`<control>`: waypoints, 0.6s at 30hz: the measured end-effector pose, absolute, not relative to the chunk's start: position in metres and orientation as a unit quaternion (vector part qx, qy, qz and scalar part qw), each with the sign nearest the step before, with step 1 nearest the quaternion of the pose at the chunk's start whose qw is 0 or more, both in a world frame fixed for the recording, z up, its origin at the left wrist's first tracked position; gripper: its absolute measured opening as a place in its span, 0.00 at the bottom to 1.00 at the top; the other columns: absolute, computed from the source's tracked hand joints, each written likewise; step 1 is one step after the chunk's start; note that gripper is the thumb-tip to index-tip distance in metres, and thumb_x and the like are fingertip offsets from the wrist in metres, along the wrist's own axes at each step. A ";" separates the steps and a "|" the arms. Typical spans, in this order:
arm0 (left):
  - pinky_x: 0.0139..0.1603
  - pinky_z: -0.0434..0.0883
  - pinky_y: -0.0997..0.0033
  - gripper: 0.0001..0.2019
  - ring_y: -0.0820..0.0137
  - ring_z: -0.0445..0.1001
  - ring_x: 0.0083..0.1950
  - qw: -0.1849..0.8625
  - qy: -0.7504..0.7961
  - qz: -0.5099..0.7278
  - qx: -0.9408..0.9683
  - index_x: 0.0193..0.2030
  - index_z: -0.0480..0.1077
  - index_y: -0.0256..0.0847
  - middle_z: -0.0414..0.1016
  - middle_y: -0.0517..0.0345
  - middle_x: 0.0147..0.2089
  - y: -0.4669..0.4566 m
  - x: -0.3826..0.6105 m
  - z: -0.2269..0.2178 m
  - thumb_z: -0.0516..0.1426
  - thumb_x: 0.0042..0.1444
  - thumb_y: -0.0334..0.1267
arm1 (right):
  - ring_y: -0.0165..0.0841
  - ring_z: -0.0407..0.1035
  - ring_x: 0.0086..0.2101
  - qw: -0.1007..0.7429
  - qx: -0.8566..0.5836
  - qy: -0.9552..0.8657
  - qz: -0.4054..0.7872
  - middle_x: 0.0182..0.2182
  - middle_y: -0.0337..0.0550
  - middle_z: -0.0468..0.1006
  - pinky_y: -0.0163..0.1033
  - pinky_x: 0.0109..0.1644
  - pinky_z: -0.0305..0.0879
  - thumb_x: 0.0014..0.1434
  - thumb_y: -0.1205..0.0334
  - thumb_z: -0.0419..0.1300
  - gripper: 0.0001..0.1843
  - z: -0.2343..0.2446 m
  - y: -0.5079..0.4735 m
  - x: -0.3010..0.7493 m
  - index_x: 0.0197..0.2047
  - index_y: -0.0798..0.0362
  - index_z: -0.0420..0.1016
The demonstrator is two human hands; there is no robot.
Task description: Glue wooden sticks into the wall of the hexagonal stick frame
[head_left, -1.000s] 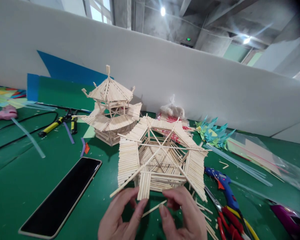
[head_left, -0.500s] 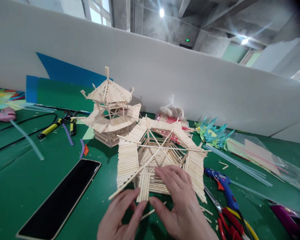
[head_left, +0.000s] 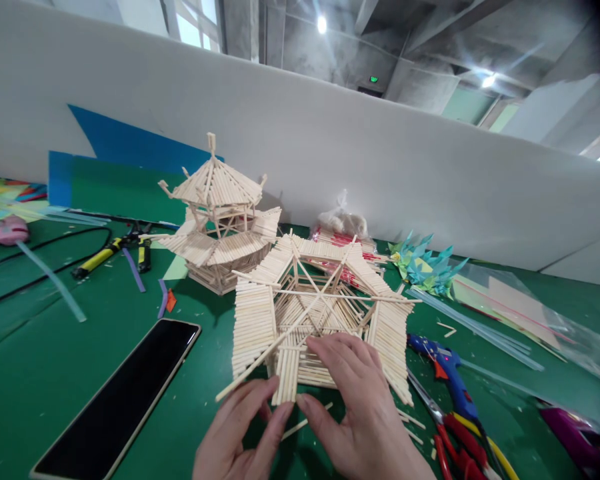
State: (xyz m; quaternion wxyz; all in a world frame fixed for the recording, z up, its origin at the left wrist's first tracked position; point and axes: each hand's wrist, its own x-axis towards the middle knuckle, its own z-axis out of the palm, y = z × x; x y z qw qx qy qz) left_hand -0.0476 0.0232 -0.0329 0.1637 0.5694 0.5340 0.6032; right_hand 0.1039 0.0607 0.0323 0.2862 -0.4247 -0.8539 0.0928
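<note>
In front of me stands a pavilion model [head_left: 257,319] built of thin wooden sticks, its roof partly covered with slats and its centre crossed by bare sticks. A short row of sticks [head_left: 287,375] lies on its near side. My left hand [head_left: 245,427] has thumb and forefinger closed on the left and lower edge of that row. With its thumb at the row's lower right corner and its fingertips on the upper end, my right hand [head_left: 353,407] grips the same sticks. The inside of my right palm is hidden. Loose sticks [head_left: 307,421] lie beneath the hands.
A taller stick pagoda [head_left: 220,248] stands behind left. On the left are a phone [head_left: 120,400], yellow-black pliers [head_left: 100,257] and a pink glue gun [head_left: 5,232]. To the right lie a blue glue gun [head_left: 447,370], red-handled scissors [head_left: 443,433] and clear glue sticks [head_left: 480,330].
The whole view has shifted very slightly. Both hands keep the same hold on the row of sticks.
</note>
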 end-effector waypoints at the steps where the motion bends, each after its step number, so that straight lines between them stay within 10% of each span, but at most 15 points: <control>1: 0.33 0.71 0.81 0.14 0.74 0.71 0.33 0.166 0.535 0.603 0.568 0.42 0.70 0.50 0.71 0.64 0.36 0.023 -0.047 -0.032 0.59 0.47 0.32 | 0.41 0.57 0.46 0.286 -0.424 -0.854 0.093 0.46 0.45 0.70 0.48 0.48 0.55 0.51 0.61 0.59 0.27 0.033 0.061 0.104 0.54 0.53 0.55; 18: 0.30 0.72 0.75 0.11 0.70 0.73 0.31 0.173 0.545 0.622 0.536 0.38 0.73 0.47 0.75 0.61 0.33 0.025 -0.044 -0.035 0.61 0.44 0.33 | 0.41 0.59 0.46 0.293 -0.415 -0.857 0.085 0.45 0.45 0.71 0.48 0.47 0.56 0.51 0.60 0.59 0.27 0.031 0.063 0.102 0.53 0.53 0.55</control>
